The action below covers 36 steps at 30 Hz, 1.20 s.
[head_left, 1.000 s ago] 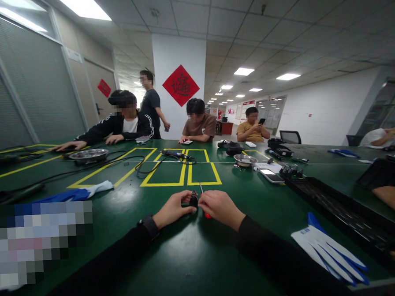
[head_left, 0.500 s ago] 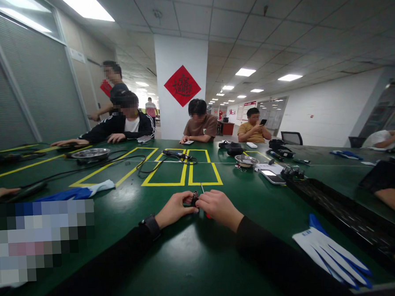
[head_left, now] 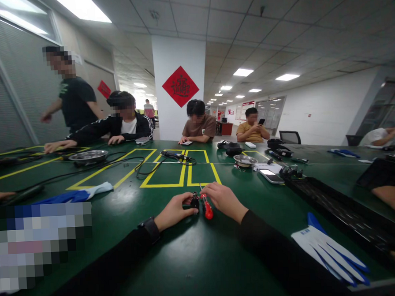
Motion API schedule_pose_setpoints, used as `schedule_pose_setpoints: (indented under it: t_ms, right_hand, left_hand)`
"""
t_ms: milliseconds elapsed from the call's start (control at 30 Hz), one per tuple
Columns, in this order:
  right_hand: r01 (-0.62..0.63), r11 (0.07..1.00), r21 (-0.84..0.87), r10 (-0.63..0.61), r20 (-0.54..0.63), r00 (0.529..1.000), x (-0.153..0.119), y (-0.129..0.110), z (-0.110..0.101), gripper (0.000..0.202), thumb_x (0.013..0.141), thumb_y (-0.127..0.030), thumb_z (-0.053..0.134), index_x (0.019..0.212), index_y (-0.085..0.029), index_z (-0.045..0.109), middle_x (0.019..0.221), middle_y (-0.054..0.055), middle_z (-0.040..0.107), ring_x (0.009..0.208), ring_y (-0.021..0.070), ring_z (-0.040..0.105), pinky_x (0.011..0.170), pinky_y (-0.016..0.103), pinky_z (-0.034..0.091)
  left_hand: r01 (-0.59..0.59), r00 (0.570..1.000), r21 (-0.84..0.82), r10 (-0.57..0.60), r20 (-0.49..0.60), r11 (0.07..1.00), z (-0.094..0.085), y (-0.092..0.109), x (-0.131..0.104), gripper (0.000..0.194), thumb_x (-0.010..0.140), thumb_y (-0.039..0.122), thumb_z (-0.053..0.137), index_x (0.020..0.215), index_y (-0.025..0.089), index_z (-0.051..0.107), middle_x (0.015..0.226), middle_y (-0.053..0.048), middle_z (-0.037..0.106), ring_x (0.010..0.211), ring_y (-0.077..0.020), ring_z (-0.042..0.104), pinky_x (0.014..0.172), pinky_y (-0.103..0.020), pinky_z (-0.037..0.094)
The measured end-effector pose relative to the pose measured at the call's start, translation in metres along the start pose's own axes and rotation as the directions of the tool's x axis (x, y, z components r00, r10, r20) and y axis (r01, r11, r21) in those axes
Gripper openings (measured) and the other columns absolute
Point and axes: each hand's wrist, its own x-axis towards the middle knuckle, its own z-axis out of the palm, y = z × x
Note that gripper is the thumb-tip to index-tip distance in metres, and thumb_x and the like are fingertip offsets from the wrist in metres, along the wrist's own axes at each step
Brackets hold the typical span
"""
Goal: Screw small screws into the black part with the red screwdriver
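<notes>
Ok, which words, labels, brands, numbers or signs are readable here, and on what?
"招財進寶", probably, merged into one glyph: red diamond-shaped sign on the white pillar.
Too blurred: smaller red sign; distant red-and-white wall posters.
Too small: blue print on the white-and-blue fabric glove.

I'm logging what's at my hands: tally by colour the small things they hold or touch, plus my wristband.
Black: 2 (part in the left hand, wristband)
Red: 1 (screwdriver, by its handle)
Total: 3
</notes>
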Motion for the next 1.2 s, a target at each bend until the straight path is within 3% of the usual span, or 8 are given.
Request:
schedule_pose_setpoints:
  t_ms: [200,433,667,800,900,1000,1067,1200]
  right_hand:
    - [0.108,0.988,-0.113,-0.081,0.216,0.973,-0.001,0.008,0.011,0.026,0.082,-0.01,0.053,0.105,-0.021,0.057,0.117,0.007,0.057,0.099,0.0199,0.053,0.083,0.032,0.043]
    - [-0.077,0.992,-0.098,0.097,0.231,0.968,-0.001,0.0,0.007,0.017,0.082,-0.009,0.05,0.096,-0.019,0.054,0.089,0.006,0.063,0.084,0.0168,0.058,0.074,0.025,0.041]
    - [-0.261,0.94,0.218,0.267,0.004,0.964,-0.009,-0.003,0.009,0.018,0.08,-0.013,0.051,0.096,-0.022,0.051,0.084,0.002,0.062,0.079,0.0172,0.059,0.07,0.026,0.042]
    - [-0.321,0.803,0.501,0.487,-0.244,0.839,-0.004,-0.012,0.015,0.016,0.086,-0.025,0.047,0.101,-0.019,0.048,0.083,0.003,0.062,0.073,0.0172,0.061,0.07,0.029,0.045]
    - [-0.284,0.688,0.668,0.604,-0.31,0.734,-0.002,-0.022,0.016,0.022,0.089,-0.031,0.042,0.106,-0.017,0.046,0.078,0.003,0.062,0.059,0.0141,0.059,0.066,0.028,0.047]
    - [-0.175,0.605,0.777,0.648,-0.352,0.676,-0.003,-0.032,0.016,0.023,0.091,-0.034,0.038,0.106,-0.017,0.04,0.077,0.002,0.062,0.049,0.0112,0.055,0.058,0.026,0.047]
    - [-0.089,0.563,0.822,0.642,-0.367,0.673,-0.003,-0.039,0.016,0.02,0.092,-0.036,0.035,0.103,-0.019,0.037,0.076,0.001,0.063,0.047,0.011,0.056,0.055,0.026,0.047]
    - [-0.028,0.543,0.839,0.568,-0.343,0.748,-0.005,-0.049,0.014,0.017,0.092,-0.035,0.034,0.1,-0.02,0.037,0.076,0.001,0.064,0.053,0.0133,0.061,0.06,0.029,0.049]
  left_hand:
    - [0.047,0.998,0.114,-0.042,-0.049,0.992,0.005,-0.007,0.006,0.031,0.068,0.031,0.066,0.093,0.014,0.061,0.086,-0.004,0.065,0.08,-0.0186,0.058,0.078,-0.033,0.046]
    - [0.025,1.0,0.012,-0.025,0.003,1.0,0.005,-0.009,0.004,0.039,0.078,0.033,0.057,0.113,0.017,0.055,0.111,-0.007,0.062,0.102,-0.022,0.056,0.095,-0.038,0.039]
    - [0.045,0.999,-0.04,-0.045,0.012,0.998,0.002,-0.008,0.004,0.033,0.082,0.035,0.052,0.109,0.018,0.059,0.108,-0.006,0.064,0.1,-0.0221,0.057,0.093,-0.037,0.041]
    - [0.041,0.999,-0.086,-0.04,0.012,0.995,0.003,-0.013,0.004,0.037,0.078,0.032,0.058,0.112,0.016,0.057,0.112,-0.008,0.062,0.102,-0.0224,0.057,0.095,-0.038,0.041]
    - [-0.002,1.0,-0.046,0.002,-0.005,0.999,0.005,-0.012,0.001,0.046,0.074,0.027,0.063,0.118,0.018,0.052,0.115,-0.008,0.06,0.107,-0.0224,0.055,0.099,-0.04,0.037]
    - [-0.052,0.998,0.01,0.052,-0.038,0.999,0.005,-0.008,-0.001,0.049,0.074,0.023,0.063,0.121,0.019,0.049,0.118,-0.008,0.058,0.109,-0.0221,0.053,0.1,-0.04,0.036]
    - [-0.056,0.997,0.025,0.058,-0.047,0.998,0.005,-0.005,-0.001,0.047,0.075,0.022,0.062,0.12,0.019,0.05,0.115,-0.007,0.06,0.107,-0.0214,0.054,0.098,-0.039,0.038]
    - [-0.039,0.998,0.029,0.04,-0.044,0.999,0.005,-0.005,-0.001,0.041,0.075,0.025,0.062,0.114,0.018,0.052,0.107,-0.006,0.062,0.098,-0.0202,0.057,0.091,-0.036,0.044]
